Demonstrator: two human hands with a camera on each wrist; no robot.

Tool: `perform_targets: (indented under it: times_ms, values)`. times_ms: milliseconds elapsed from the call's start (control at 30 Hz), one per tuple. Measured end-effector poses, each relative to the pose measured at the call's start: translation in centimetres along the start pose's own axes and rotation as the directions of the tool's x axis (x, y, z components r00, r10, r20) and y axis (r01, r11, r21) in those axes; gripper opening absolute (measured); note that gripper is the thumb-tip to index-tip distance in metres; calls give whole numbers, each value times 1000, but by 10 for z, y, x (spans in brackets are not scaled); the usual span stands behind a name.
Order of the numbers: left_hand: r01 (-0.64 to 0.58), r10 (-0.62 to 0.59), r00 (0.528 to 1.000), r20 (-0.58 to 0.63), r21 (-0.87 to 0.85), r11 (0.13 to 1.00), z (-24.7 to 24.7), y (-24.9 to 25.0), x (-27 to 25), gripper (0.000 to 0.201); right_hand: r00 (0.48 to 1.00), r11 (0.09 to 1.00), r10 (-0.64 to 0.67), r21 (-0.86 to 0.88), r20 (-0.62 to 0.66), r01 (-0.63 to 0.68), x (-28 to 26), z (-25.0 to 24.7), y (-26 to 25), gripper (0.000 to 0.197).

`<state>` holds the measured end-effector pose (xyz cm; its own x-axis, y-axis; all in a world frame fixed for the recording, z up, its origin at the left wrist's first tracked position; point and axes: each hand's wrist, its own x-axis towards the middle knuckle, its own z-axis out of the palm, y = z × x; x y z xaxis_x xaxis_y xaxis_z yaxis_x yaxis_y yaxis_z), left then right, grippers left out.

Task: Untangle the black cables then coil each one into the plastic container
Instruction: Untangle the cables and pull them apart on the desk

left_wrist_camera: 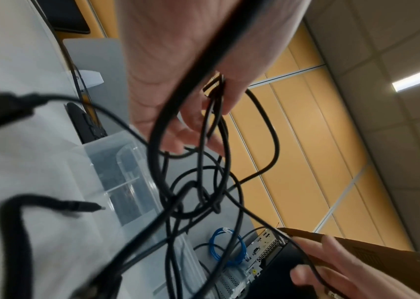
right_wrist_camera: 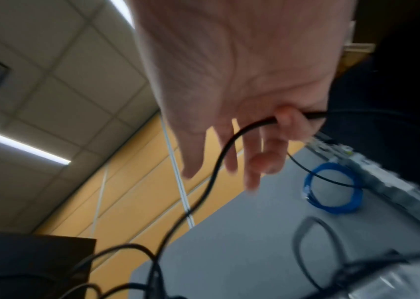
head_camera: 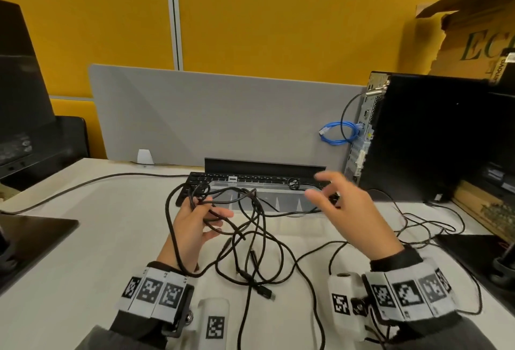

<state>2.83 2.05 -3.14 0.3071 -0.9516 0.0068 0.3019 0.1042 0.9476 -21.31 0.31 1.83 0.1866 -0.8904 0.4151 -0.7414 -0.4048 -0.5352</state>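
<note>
A tangle of black cables hangs from my left hand down to the white desk, with a plug end lying near me. The left wrist view shows my left hand pinching several strands between thumb and fingers, the loops dangling below. My right hand is raised over the right end of the clear plastic container, fingers spread. In the right wrist view a thin black cable runs through my right hand, held under one curled digit. The container holds no coiled cable.
A black keyboard lies just behind the container. A black computer tower with a coiled blue cable stands at the right. Monitor bases sit at both desk sides. More thin black cables trail right.
</note>
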Motion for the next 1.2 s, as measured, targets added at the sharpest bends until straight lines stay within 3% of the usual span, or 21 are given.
perform_targets:
  times_ms: [100,200,300,367,433,500,567,633,700,800,900,1033,1200]
  values:
    - [44,-38,998,49,-112,993,3,0,-2,18,944,978,-137,-109,301,177,-6,-2,-34,29]
    - [95,-64,989,132,-242,966,9,0,-4,27,884,950,-252,-71,395,303,-4,1,-60,30]
    - [95,-54,978,201,-200,975,12,-1,-7,42,823,928,-309,-37,477,370,5,-5,-75,33]
    - [72,-37,981,189,-180,981,11,0,-7,54,872,943,-331,88,361,321,14,-21,-81,29]
    - [40,-15,991,130,-187,982,9,2,-7,48,951,934,-283,261,122,244,23,-43,-79,29]
    - [19,-2,995,99,-180,984,9,3,-6,44,977,856,-208,474,-47,206,25,-61,-71,32]
    - [-2,16,995,99,-138,990,10,3,-6,43,977,766,-182,608,-106,209,21,-65,-64,31]
    - [-58,64,993,95,-68,996,14,0,-8,42,984,713,-153,680,-91,174,16,-60,-59,29]
    - [-118,125,987,99,-68,991,16,1,-11,41,991,696,-132,713,8,87,12,-53,-60,30]
    - [-63,101,978,185,-203,977,17,3,-10,49,962,899,-173,433,210,67,6,-40,-69,30]
    - [10,78,953,292,-288,958,24,6,-18,53,903,947,-290,235,318,221,0,-18,-85,30]
    - [-73,122,923,365,-146,987,29,3,-28,43,855,897,-364,385,369,216,-8,-8,-106,26]
    - [-9,26,945,326,-54,999,29,-3,-23,34,780,778,-522,568,347,268,-19,-25,-123,24]
